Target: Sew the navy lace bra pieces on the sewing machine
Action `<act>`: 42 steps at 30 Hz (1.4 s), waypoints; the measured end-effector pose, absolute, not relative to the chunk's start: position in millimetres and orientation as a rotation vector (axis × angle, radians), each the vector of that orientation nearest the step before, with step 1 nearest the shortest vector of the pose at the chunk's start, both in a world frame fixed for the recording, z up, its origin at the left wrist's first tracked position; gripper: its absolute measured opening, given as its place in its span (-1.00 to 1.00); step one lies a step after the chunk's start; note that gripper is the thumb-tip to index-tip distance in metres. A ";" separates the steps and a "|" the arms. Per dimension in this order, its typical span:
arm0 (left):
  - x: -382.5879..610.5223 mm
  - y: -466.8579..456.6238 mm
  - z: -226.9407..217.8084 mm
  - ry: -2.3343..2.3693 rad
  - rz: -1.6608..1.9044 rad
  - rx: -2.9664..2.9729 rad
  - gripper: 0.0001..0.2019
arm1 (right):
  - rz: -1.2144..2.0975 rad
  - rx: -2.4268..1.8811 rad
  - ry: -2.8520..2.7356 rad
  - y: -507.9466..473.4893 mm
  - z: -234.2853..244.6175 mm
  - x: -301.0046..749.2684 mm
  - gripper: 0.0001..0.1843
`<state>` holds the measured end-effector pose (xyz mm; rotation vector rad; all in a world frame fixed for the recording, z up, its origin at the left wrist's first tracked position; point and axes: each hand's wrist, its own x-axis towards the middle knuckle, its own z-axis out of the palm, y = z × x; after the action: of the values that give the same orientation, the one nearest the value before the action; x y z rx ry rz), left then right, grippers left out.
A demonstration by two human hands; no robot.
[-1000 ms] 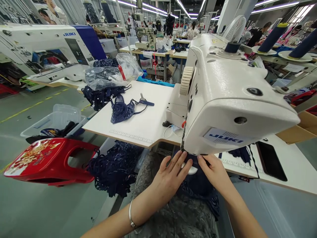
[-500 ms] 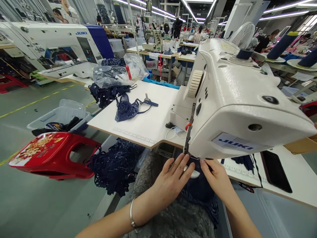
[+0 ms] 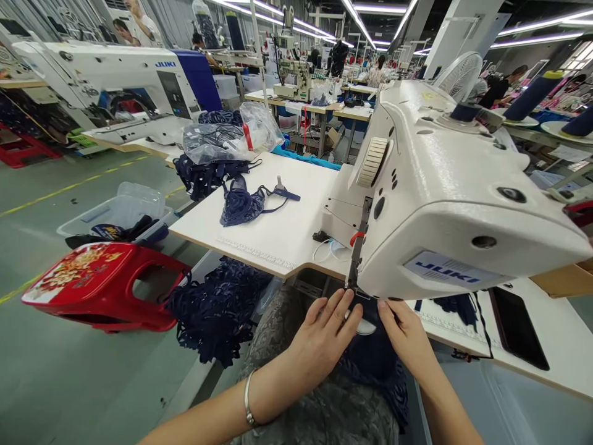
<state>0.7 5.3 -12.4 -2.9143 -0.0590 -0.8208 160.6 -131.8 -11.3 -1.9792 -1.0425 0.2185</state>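
The white sewing machine point(image 3: 445, 179) stands right in front of me, with its needle area low over my lap. My left hand point(image 3: 319, 337) lies with fingers stretched out on navy lace fabric point(image 3: 375, 358), its fingertips close by the presser foot point(image 3: 351, 285). On the other side of the foot, my right hand point(image 3: 407, 334) pinches the fabric's edge between thumb and fingers. A white curved piece point(image 3: 365, 326) shows between the hands. The fabric hangs down over my lap; the stitching point is largely hidden by fingers and the machine head.
A finished-looking navy bra point(image 3: 241, 204) lies on the white table point(image 3: 296, 235) to the left. Below hangs a heap of navy straps point(image 3: 217, 309), beside a red stool point(image 3: 106, 284). A black phone point(image 3: 519, 327) rests at right. Plastic bags point(image 3: 217, 139) sit farther back.
The camera view has shifted slightly, so the surroundings appear a little farther right. Both hands stay at the fabric by the presser foot, with no clear movement of the cloth.
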 end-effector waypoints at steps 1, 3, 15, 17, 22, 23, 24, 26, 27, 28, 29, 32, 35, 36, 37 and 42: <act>0.7 5.4 -11.7 -0.052 -0.812 -2.917 -0.63 | 0.239 -1.974 -1.020 -132.6 -12.0 160.1 -0.67; 1.0 5.4 -10.8 -0.046 -0.800 -2.921 -0.63 | 0.262 -1.946 -0.955 -135.0 -14.1 159.7 -0.72; 10.8 -1.1 -13.3 -0.094 -0.969 -2.939 -0.66 | 0.503 -2.044 -1.258 -180.8 -66.8 191.8 -0.69; 8.6 1.5 -9.5 -0.083 -1.049 -2.972 -0.76 | 0.624 -2.049 -1.187 -194.6 -57.4 193.8 -0.71; -8.0 37.4 -1.4 -0.090 -1.413 -2.924 -0.84 | 0.781 -1.929 -0.967 -207.3 -4.4 177.5 -0.71; -10.9 47.8 -0.7 -0.160 -1.467 -2.873 -0.84 | 0.744 -1.909 -0.959 -201.5 4.9 171.1 -0.72; -12.9 57.5 -0.2 -0.244 -1.486 -2.820 -0.86 | 0.680 -1.908 -0.974 -192.6 12.3 164.3 -0.73; -14.4 71.1 0.6 -0.388 -1.456 -2.728 -0.87 | 0.448 -1.946 -1.090 -168.3 21.3 150.4 -0.75; -14.2 73.7 1.1 -0.432 -1.420 -2.702 -0.86 | 0.270 -1.966 -1.177 -155.0 23.1 144.1 -0.75; -13.4 73.4 1.5 -0.425 -1.365 -2.704 -0.82 | 0.080 -2.001 -1.261 -142.6 23.4 138.4 -0.72; -12.4 70.3 2.0 -0.335 -1.291 -2.732 -0.78 | -0.076 -2.048 -1.322 -131.9 22.6 133.8 -0.69; -8.2 50.8 2.3 0.232 -0.962 -2.777 -0.67 | -0.278 -2.148 -1.342 -116.2 14.9 126.8 -0.67; -3.5 31.3 2.2 0.478 -0.693 -2.771 -0.62 | -0.092 -2.124 -1.074 -119.8 2.3 130.0 -0.80; -2.1 27.0 2.5 0.454 -0.648 -2.798 -0.60 | 0.034 -2.075 -0.964 -122.4 -2.2 132.6 -0.79; -0.8 24.0 3.1 0.425 -0.613 -2.827 -0.58 | 0.166 -2.006 -0.868 -124.8 -6.4 135.6 -0.78; 2.5 20.8 6.1 0.345 -0.617 -2.944 -0.58 | 0.429 -1.741 -0.714 -128.9 -15.5 149.8 -0.77</act>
<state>2.5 20.8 6.1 -2.9437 0.3450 -0.6166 149.8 -128.9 -15.5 -1.7415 -0.7138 0.4291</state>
